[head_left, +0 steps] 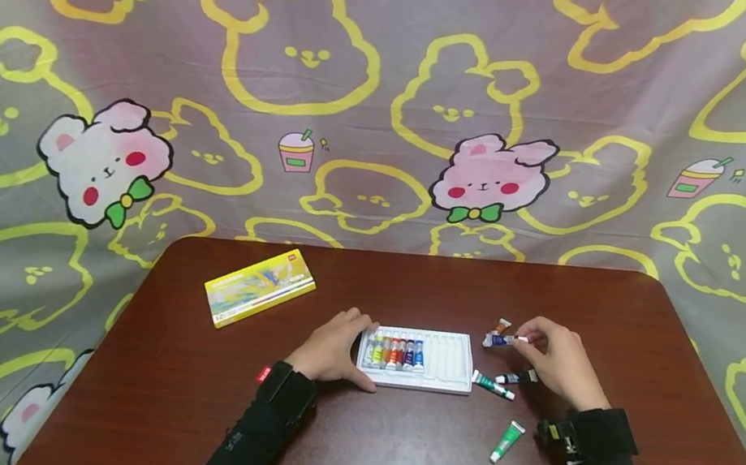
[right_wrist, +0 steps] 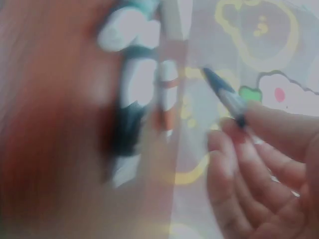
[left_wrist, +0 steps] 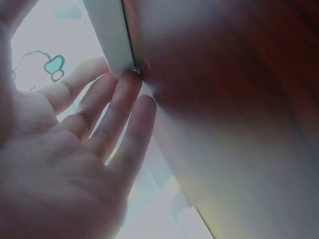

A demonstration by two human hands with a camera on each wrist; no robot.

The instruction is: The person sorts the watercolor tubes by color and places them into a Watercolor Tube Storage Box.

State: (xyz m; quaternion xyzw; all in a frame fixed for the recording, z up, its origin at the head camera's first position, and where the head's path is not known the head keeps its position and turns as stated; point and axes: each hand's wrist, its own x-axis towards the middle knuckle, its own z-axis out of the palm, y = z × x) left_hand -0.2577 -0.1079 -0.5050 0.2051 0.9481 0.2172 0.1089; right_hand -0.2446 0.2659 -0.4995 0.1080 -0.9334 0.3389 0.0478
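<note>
My left hand (head_left: pixel 327 347) holds the left end of a white plastic tray (head_left: pixel 452 354), thumb at the front edge and fingers at the back corner. In the left wrist view its fingertips (left_wrist: pixel 130 79) meet the tray wall (left_wrist: pixel 112 37). Several paint tubes (head_left: pixel 393 353) lie side by side in the tray's left part; the slots to the right hold none. Right of the tray, my right hand (head_left: pixel 561 364) pinches a dark blue paint tube (right_wrist: pixel 224 94) by one end between thumb and fingers. An orange-brown tube (head_left: pixel 503 325) lies just behind it.
A black-labelled tube (head_left: pixel 517 377) and a teal tube (head_left: pixel 494 385) lie by the tray's right end. Closer to the front is a light green tube (head_left: pixel 507 443). The yellow cardboard box (head_left: pixel 260 288) lies at the back left. A patterned curtain (head_left: pixel 380 102) hangs behind the brown table (head_left: pixel 168 396).
</note>
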